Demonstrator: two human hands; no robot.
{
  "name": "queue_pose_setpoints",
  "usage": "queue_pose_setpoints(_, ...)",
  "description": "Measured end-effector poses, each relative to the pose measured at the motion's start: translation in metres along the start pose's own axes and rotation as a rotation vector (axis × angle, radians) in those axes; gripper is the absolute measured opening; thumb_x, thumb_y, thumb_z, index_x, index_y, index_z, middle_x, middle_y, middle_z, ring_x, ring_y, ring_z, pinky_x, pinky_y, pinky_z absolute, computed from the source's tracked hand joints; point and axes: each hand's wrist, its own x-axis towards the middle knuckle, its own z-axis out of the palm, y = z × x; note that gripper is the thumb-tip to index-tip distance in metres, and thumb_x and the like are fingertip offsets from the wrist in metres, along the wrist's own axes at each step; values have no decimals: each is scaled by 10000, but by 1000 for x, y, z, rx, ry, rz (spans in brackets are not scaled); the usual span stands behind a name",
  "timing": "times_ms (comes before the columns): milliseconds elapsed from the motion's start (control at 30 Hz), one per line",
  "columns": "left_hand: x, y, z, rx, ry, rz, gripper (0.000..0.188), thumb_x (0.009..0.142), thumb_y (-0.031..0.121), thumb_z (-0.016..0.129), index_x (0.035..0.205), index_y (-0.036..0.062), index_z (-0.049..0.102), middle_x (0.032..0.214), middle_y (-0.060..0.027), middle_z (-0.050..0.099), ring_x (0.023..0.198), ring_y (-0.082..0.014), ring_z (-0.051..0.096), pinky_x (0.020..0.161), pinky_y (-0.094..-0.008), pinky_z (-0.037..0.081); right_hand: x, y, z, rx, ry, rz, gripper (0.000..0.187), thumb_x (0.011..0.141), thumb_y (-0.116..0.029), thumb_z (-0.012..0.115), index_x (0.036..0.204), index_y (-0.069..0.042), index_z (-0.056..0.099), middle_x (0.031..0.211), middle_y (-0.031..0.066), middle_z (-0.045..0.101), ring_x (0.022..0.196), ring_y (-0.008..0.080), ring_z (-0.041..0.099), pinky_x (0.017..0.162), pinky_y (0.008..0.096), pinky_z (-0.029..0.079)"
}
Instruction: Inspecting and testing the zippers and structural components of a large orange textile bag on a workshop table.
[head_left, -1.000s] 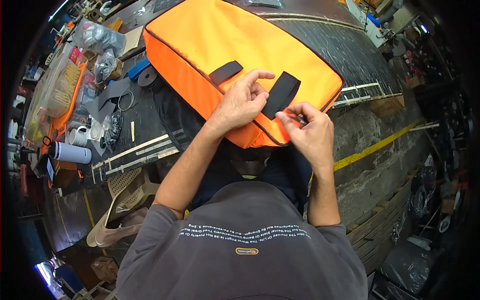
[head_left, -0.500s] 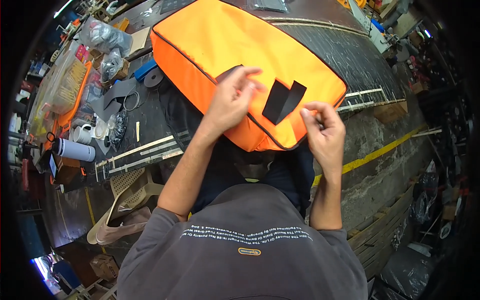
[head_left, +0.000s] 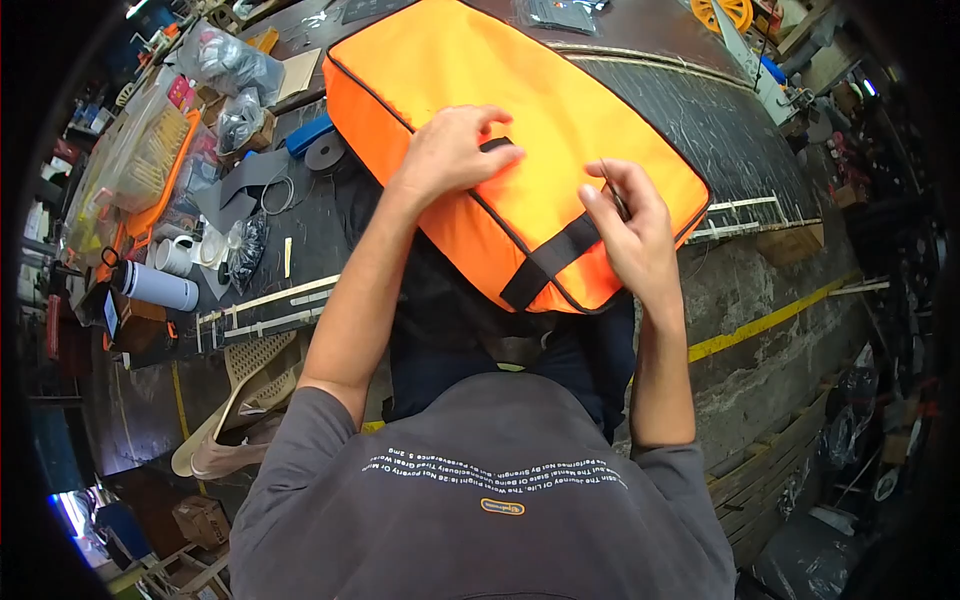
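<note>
The left hand [head_left: 450,150] arches, half-open and empty, over an orange bag [head_left: 560,100]; the right hand [head_left: 640,238] curls around a small dark object [head_left: 621,206].

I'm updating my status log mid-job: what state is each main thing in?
Orange bag: filled out; opening not visible
Near black strap: lying across the bag's near edge
Far black strap: mostly hidden
Left hand: open, over the far strap
Right hand: curled around a small dark item
White bottle: capped
Black roll: wound
</note>
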Motion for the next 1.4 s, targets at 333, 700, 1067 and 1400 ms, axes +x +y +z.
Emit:
queue_pose_setpoints(333, 2, -11, 2, -277, 72, -8, 295, 892, 275, 829, 1061, 36, 789, 921, -131, 776, 858, -284, 771, 802, -381, 613, 114, 45, 29, -196, -412, 15, 298, 1004, -217, 727, 1175, 26, 750, 833, 30, 668, 731, 82, 572, 696, 281, 494)
queue_pose_setpoints(700, -8, -45, -1, -619, 108, -120, 217, 1039, 188, 741, 1080, -24, 720, 959, -53, 765, 844, -92, 720, 761, -266, 600, 105, 21, 70, -306, -423, -95, 310, 883, -270, 894, 1029, -19, 786, 670, -15, 549, 642, 99, 539, 614, 314, 461)
queue_pose_setpoints(1067, -32, -26, -5, -1064, 194, -282, 441, 957, 60, 769, 1338, -1, 556, 931, -76, 746, 820, -114, 724, 745, -256, 582, 103, 36, 66, -159, -421, -358, 289, 877, -215, 906, 1093, -47, 814, 925, 14, 811, 665, 54, 561, 605, 263, 471)
queue_pose_setpoints(1400, -41, -30, 14, -1383, 289, -289, 609, 956, 2, 772, 1458, -23, 428, 957, -100, 756, 818, -141, 726, 791, -280, 603, 99, 28, 68, -92, -434, -262, 214, 882, -182, 908, 1013, -40, 815, 823, -52, 748, 627, 6, 482, 570, 228, 395)
